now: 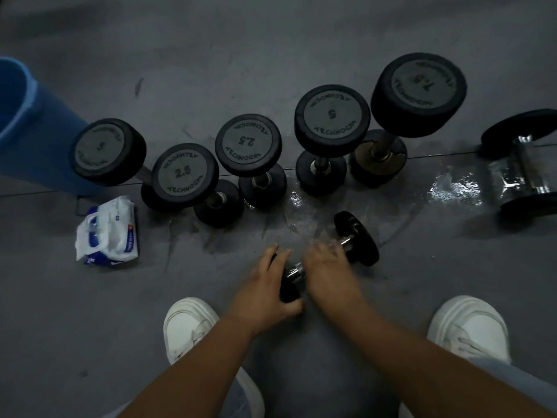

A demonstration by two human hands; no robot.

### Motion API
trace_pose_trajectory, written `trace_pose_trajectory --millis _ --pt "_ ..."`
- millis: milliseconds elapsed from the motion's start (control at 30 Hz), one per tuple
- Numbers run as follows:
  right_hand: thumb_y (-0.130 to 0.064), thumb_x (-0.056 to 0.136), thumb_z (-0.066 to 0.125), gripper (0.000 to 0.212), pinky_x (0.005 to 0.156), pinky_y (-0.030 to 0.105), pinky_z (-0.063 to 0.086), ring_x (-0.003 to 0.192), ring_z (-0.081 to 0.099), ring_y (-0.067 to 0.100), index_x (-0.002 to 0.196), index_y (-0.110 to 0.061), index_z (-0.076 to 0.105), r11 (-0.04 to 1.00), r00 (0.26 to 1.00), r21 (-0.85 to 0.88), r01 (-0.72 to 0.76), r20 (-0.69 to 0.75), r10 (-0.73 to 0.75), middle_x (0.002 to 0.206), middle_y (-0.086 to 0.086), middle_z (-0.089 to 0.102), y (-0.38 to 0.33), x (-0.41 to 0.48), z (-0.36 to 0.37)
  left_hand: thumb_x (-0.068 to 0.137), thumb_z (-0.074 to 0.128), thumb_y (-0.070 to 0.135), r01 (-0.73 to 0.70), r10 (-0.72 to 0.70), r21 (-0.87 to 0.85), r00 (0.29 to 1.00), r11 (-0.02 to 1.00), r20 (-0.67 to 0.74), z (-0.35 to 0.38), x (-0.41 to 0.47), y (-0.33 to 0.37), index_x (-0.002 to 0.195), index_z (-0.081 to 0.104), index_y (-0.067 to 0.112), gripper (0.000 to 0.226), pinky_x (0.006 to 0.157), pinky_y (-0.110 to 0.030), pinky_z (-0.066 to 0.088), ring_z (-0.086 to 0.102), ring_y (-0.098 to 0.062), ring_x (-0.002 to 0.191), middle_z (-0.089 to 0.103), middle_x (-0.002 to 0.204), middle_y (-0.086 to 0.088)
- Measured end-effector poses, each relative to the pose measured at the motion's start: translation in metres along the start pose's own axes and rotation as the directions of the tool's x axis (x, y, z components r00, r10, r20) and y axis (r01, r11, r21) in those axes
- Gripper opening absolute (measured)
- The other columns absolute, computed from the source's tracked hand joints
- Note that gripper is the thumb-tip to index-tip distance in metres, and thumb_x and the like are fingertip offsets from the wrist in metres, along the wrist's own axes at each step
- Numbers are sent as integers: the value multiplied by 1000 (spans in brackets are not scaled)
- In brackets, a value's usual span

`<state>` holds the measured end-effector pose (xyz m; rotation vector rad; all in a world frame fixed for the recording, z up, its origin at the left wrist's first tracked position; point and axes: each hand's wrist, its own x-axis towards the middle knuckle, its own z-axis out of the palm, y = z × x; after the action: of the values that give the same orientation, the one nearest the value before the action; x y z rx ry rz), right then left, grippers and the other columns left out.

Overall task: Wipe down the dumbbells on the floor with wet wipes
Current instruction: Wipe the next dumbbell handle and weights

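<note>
a small dumbbell (360, 239) lies on its side on the grey floor (301, 55), right in front of the person and between both hands. it has a shiny bar and black round ends. the left hand (265, 288) holds the near black end, with the fingers curled over the top and the thumb tucked under it. the right hand (328, 270) sits over the shiny bar, but it is blurry, so i cannot tell if its fingers hold the bar or a wipe. behind the hands a row of five dumbbells (248, 143) stands on end, close together, with 2.5, 5 and 7.5 on their tops. one more big dumbbell (524, 164) lies on its side far to the right. between it and the row there is a shiny wet patch (452, 188) on the floor. a pack of wet wipes (108, 233) lies on the floor to the left, near the row, and its top looks open. a blue bucket (30, 125) stands behind the pack. two white shoes (190, 327) show at the bottom, one on each side of the arms.
</note>
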<state>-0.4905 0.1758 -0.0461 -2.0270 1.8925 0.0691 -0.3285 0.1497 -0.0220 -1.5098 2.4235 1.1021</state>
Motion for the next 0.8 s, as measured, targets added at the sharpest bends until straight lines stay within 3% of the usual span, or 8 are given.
trace_pose_trajectory --millis 100,167,233,333,400,467,600,800 --pt "-28 77 52 48 111 40 30 119 55 23 120 -11 62 979 979 13 206 -15 -205 118 7 64 1 1 0 64 80 57 28 -29 29 999 999 45 -6 10 -8 153 22 28 111 110 -35 39 35 -19 141 11 162 5" --pt "-20 75 38 44 106 36 31 109 61 22 109 -16 65 994 989 96 44 -147 -30 107 4 67 19 3 -10 62 82 57 42 -42 -1 998 999 49 -11 14 -10 151 23 30 110 109 -35 40 39 -19 138 15 160 5" --pt "-19 72 30 54 104 38 33 115 58 25 114 -14 65 994 988 101 -41 -147 56 114 5 66 16 -6 -16 62 83 54 38 -37 -28 998 999 44 -12 15 -10 150 25 30 108 108 -34 40 40 -18 136 18 159 5" --pt "-22 71 35 48 89 36 51 106 64 25 102 -15 71 965 966 182 189 -210 -149 110 5 68 1 -19 -5 63 86 45 34 -32 -82 999 996 28 -13 17 -11 149 29 27 104 107 -30 40 42 -16 133 24 155 5" --pt "-17 76 42 28 70 31 51 86 64 28 86 -17 68 904 968 424 50 -242 60 89 3 65 3 -13 -13 63 87 41 42 -38 -129 999 991 33 -17 19 -10 147 31 26 102 105 -30 42 45 -15 129 28 151 7" --pt "-14 79 50 12 69 35 45 83 57 30 81 -15 62 805 929 568 -173 -177 324 87 6 58 10 -5 -17 63 87 40 41 -36 -144 999 989 37 -18 21 -10 146 32 27 100 104 -31 43 46 -15 126 30 148 7" --pt "-15 80 64 25 76 36 45 92 51 32 103 -8 57 847 935 479 -232 -131 331 107 13 49 3 -8 -14 63 87 38 30 -26 -163 999 986 26 -17 20 -10 145 34 26 98 104 -28 42 45 -13 125 31 145 7" --pt "-10 91 49 8 62 34 43 75 55 30 91 -17 53 825 919 509 -246 -148 365 97 6 48 25 -1 -11 64 87 41 18 -15 -165 1000 986 16 -15 19 -13 145 33 28 99 104 -22 38 41 -9 127 29 147 9"
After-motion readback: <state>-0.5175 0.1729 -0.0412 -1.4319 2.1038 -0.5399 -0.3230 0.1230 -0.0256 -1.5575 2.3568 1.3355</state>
